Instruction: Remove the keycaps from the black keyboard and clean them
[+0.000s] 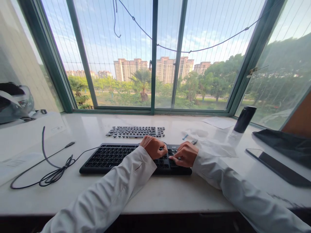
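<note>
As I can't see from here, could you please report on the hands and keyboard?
Left hand, right hand: both over right part of keyboard, fingers curled. Keyboard flat; keycaps in rows beyond it. Coiled cable off left, clear of both hands.

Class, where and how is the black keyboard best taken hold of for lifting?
Probably by its two short ends, the left hand coming from the left, the right hand from the right: the keyboard is long and lies flat, and the cable runs toward its back left corner.
</note>
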A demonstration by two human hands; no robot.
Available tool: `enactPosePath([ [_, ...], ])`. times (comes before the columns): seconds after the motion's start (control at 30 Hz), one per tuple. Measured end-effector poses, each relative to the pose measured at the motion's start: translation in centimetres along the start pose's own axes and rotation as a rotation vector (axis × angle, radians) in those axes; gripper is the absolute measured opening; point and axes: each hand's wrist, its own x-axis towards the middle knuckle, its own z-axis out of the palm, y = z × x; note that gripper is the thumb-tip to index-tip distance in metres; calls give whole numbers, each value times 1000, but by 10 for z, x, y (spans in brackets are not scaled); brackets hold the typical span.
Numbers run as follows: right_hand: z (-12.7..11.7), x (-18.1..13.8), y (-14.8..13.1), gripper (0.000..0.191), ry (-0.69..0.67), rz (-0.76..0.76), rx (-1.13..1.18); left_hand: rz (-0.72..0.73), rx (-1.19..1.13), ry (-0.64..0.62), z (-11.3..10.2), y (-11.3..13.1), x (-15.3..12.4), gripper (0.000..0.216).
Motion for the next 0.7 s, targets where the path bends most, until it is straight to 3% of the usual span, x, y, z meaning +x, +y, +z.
enactPosePath([
  [0.3,5,-2,-1,40,-45,86,35,-168,-35,-4,0,-5,1,31],
  [0.43,12,-6,3,38,41,184,-1,-206,-51,-16,-2,-8,1,32],
  [0.57,9,-1,14,33,119,432,-130,-220,-72,-21,-2,-10,1,35],
  [0.7,-3,24,28,33,8,701,-254,-247,-83,-39,0,-14,2,37],
])
